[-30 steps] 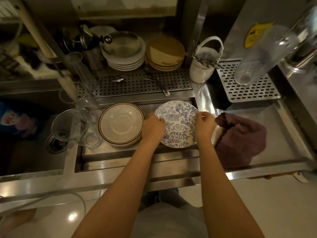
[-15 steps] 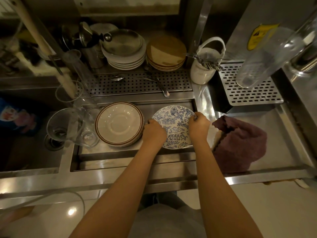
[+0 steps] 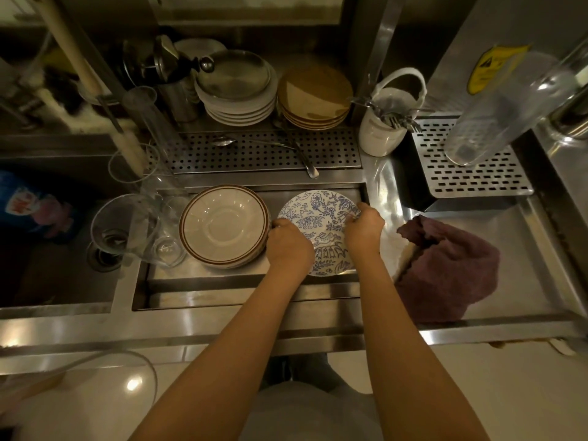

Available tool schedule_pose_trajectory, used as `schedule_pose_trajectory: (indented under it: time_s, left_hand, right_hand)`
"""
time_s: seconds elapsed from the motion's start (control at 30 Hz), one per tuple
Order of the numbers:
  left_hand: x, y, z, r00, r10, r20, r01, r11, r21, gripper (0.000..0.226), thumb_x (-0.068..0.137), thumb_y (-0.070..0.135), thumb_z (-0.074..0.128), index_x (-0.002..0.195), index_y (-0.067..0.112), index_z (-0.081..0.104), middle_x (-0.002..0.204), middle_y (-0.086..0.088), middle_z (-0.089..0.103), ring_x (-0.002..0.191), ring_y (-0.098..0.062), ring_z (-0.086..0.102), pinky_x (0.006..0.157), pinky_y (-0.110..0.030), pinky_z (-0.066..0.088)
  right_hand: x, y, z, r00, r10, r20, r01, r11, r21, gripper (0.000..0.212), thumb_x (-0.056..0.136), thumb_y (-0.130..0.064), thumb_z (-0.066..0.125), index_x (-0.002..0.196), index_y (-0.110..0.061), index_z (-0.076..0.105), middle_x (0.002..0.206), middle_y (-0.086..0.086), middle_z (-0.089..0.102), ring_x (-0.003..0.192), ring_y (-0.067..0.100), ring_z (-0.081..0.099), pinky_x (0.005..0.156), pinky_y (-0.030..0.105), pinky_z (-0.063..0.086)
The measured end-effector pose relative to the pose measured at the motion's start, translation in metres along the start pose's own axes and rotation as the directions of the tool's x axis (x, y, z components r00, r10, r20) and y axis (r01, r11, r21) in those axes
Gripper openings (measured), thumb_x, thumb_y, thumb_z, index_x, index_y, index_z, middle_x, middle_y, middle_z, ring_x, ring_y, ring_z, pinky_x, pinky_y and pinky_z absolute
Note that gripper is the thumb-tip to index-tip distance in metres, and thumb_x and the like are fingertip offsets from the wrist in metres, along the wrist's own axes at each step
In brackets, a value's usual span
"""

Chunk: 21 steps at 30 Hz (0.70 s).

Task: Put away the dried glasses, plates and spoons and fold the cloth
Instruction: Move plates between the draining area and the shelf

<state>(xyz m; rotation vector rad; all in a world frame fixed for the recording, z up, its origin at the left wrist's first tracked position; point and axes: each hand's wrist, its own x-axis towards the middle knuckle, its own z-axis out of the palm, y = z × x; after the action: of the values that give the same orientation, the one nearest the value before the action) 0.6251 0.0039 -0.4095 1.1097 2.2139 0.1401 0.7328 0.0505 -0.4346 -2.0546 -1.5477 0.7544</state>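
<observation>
- Currently the left hand (image 3: 288, 246) and right hand (image 3: 364, 229) each pinch an opposite rim of the blue-patterned plate (image 3: 318, 218), which sits low in the steel tray (image 3: 241, 286), just beside the brown-rimmed stack (image 3: 222, 226)
- Lifted at a tilt, it could clip that stack, since the left knuckles are almost against it
- A glazed rim held only by fingertips may slip
- A sideways jolt to the stack could topple the glasses (image 3: 127, 227) crowded at its left edge
</observation>
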Motion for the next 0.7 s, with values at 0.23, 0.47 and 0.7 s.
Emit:
schedule_pose_trajectory:
  time_s: [0.23,0.47,0.7]
  left_hand:
    - [-0.002,0.002,-0.001,1.0,0.007,-0.008,-0.007,1.0,-0.026,0.063,0.092,0.015,0.048,0.141,-0.01,0.017,0.138,-0.023,0.042,0.127,-0.033,0.043,0.099,-0.035,0.04]
    - [-0.003,0.003,-0.007,0.999,-0.007,-0.032,0.005,0.998,-0.063,0.049,0.092,0.014,0.048,0.133,-0.007,0.034,0.131,-0.022,0.049,0.119,-0.033,0.051,0.093,-0.036,0.046]
    - [-0.004,0.004,-0.016,0.999,-0.018,-0.041,0.017,1.0,-0.019,0.034,0.091,0.018,0.046,0.121,0.002,0.053,0.122,-0.015,0.056,0.111,-0.03,0.056,0.086,-0.036,0.048]
  right_hand:
    - [0.001,-0.006,-0.002,0.994,-0.062,0.089,0.062,0.998,0.001,0.047,0.085,0.007,0.05,0.131,-0.001,0.046,0.128,0.02,0.047,0.117,0.031,0.048,0.097,0.025,0.035]
    - [0.0,-0.009,-0.001,0.977,-0.127,0.169,0.131,0.991,-0.013,0.05,0.082,0.005,0.054,0.131,0.001,0.043,0.135,0.02,0.042,0.127,0.031,0.039,0.108,0.035,0.032]
    - [-0.002,-0.015,-0.001,0.972,-0.19,0.14,0.194,0.981,-0.022,0.039,0.079,0.007,0.05,0.118,0.004,0.055,0.127,0.019,0.049,0.115,0.032,0.047,0.097,0.031,0.039]
